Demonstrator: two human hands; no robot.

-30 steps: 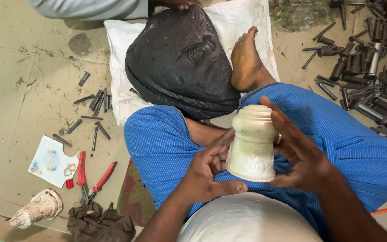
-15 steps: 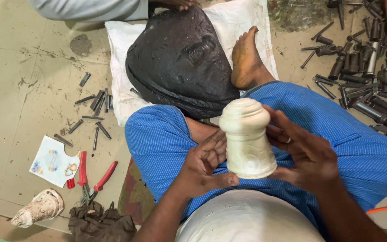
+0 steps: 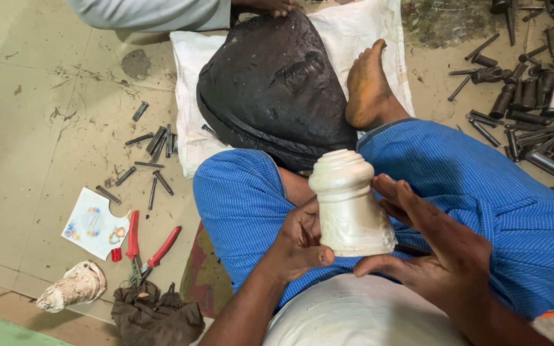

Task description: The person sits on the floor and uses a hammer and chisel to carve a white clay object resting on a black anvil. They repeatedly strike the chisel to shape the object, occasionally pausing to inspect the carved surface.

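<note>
A cream-white carved piece point(image 3: 350, 204), shaped like a bell with a ribbed top, is upright above my lap. My left hand point(image 3: 297, 243) grips its left side and lower edge with thumb and fingers. My right hand point(image 3: 432, 242) is flat against its right side, thumb under the base, fingers spread. I sit cross-legged in blue trousers point(image 3: 482, 192), with my bare foot point(image 3: 367, 86) resting by a black dome-shaped block point(image 3: 274, 83).
The black block lies on a white sack point(image 3: 193, 57). Small metal chisels point(image 3: 152, 150) are scattered on the floor at left, larger metal tools point(image 3: 533, 96) at right. Red-handled pliers point(image 3: 145, 247), a conch shell point(image 3: 72, 288), a dark rag point(image 3: 155, 314) and a card point(image 3: 94, 224) lie lower left.
The carved piece has shifted slightly and turned in my hands; my right hand's fingers have opened flatter against its side.
</note>
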